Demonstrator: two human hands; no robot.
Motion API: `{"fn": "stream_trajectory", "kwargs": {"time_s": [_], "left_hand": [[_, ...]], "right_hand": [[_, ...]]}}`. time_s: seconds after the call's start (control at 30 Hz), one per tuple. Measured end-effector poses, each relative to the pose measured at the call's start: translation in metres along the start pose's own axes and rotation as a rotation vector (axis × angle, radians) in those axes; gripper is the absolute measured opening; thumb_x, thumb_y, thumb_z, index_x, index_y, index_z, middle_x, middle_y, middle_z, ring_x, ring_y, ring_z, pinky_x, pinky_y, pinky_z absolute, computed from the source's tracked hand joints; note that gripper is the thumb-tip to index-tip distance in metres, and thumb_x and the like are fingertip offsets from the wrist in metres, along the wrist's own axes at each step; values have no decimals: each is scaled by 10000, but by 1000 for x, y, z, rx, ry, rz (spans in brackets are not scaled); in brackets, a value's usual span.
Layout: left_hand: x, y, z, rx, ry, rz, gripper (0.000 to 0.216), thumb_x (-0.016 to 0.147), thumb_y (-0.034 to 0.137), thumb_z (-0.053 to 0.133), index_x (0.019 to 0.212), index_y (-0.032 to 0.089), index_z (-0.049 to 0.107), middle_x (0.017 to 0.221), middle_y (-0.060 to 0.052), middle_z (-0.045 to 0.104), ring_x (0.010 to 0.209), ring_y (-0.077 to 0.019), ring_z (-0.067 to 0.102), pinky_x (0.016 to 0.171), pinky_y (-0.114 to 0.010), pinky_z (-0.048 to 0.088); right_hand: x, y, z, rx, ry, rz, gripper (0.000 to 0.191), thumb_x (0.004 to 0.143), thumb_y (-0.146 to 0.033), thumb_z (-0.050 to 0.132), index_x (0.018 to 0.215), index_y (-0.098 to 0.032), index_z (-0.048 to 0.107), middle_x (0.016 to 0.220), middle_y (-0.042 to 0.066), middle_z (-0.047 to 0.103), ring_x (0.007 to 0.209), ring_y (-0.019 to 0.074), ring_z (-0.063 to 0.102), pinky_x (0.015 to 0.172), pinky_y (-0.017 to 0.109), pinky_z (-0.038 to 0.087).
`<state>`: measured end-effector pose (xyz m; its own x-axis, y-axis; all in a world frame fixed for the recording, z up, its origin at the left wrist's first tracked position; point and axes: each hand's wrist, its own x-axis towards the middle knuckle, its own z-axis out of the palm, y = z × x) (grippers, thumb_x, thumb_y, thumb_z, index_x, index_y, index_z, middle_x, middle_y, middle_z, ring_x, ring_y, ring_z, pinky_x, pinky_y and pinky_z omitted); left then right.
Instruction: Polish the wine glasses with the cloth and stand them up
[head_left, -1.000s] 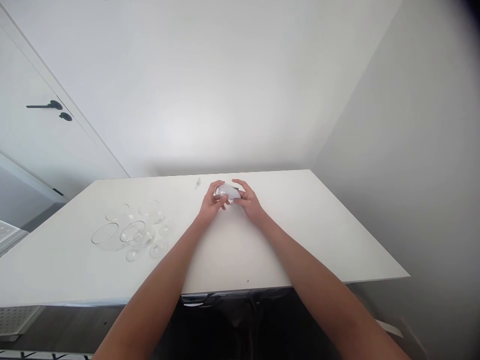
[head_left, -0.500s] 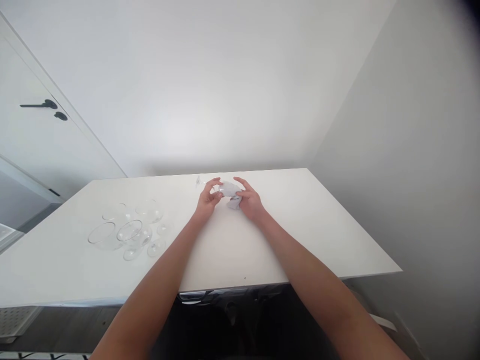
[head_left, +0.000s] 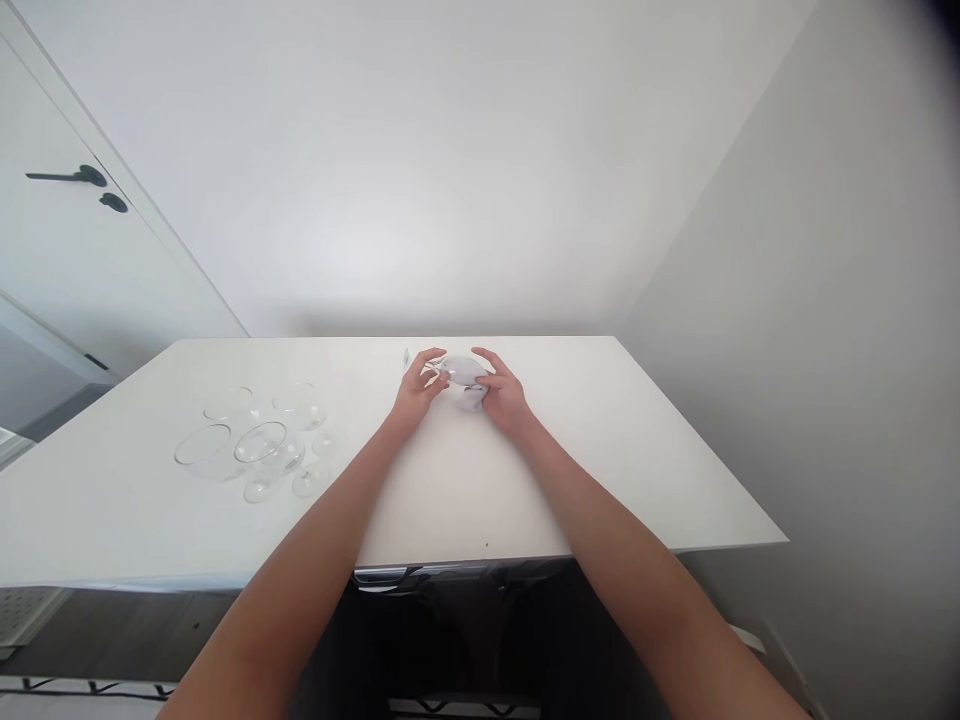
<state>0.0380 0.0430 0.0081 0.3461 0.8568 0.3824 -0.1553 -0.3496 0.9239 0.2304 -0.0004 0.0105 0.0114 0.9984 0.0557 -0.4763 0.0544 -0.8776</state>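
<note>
A clear stemmed wine glass (head_left: 454,369) lies sideways between my hands, above the far part of the white table (head_left: 465,480). My left hand (head_left: 417,390) is closed around it near the stem, whose foot sticks out to the left. At the rim end, my right hand (head_left: 504,392) grips a pale grey cloth (head_left: 472,398). Part of the cloth is stuffed inside the bowl and part hangs below it. My right index finger is stretched out over the glass.
Several clear stemmed glasses (head_left: 260,442) stand close together on the table's left side. A white wall (head_left: 450,180) rises behind the table, and a grey wall (head_left: 840,300) is on the right. A door with a black handle (head_left: 79,176) is at the left.
The glass has turned slightly, and its foot now shows nearer to my left hand. Both hands keep their hold. The camera view has shifted a little.
</note>
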Motion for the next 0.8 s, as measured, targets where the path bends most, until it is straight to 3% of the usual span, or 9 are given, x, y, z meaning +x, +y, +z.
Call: {"fn": "stream_trajectory", "kwargs": {"time_s": [0.13, 0.2, 0.33, 0.43, 0.57, 0.8], "left_hand": [[3, -6, -2, -3, 100, -46, 432, 880, 519, 790, 1226, 274, 708, 1253, -82, 587, 975, -179, 657, 805, -350, 670], [5, -7, -2, -23, 106, -1, 415, 858, 478, 825, 1190, 258, 708, 1236, -80, 595, 1001, -182, 641, 830, -346, 660], [4, -5, -1, -27, 92, 114, 433, 824, 363, 870, 1197, 252, 683, 1243, -88, 609, 1109, -199, 617, 932, -334, 603], [3, -4, -1, 3, 91, 140, 415, 828, 340, 858, 1192, 252, 679, 1232, -88, 619, 1162, -217, 618, 943, -342, 589], [3, -4, -2, 56, 135, 128, 385, 818, 352, 858, 1149, 250, 690, 1200, -85, 651, 1097, -212, 648, 907, -346, 592], [4, -5, 0, -2, 139, 101, 452, 798, 391, 888, 1163, 259, 656, 1263, -89, 631, 1211, -245, 668, 955, -370, 601]], "right_hand": [[-1, 2, 2, -130, -28, -44, 613, 671, -192, 684, 1271, -315, 667, 971, -18, 750, 768, 175, 608, 675, 285, 439], [-1, 1, 3, -98, -53, -30, 661, 668, -198, 693, 1316, -318, 639, 948, -17, 749, 769, 180, 615, 685, 291, 444], [-1, -3, 3, 16, 23, -15, 741, 624, -195, 700, 1350, -297, 588, 822, -20, 706, 744, 193, 604, 685, 303, 454], [-3, -4, 6, -41, 33, -41, 661, 626, -199, 683, 1279, -291, 634, 851, -12, 701, 754, 188, 587, 681, 303, 451], [-4, -3, 9, -94, -61, -51, 594, 653, -211, 649, 1241, -293, 672, 887, -12, 704, 768, 173, 575, 700, 294, 458], [0, 2, 2, -62, 174, -153, 558, 642, -204, 615, 1193, -287, 661, 768, -40, 662, 715, 158, 578, 664, 268, 456]]}}
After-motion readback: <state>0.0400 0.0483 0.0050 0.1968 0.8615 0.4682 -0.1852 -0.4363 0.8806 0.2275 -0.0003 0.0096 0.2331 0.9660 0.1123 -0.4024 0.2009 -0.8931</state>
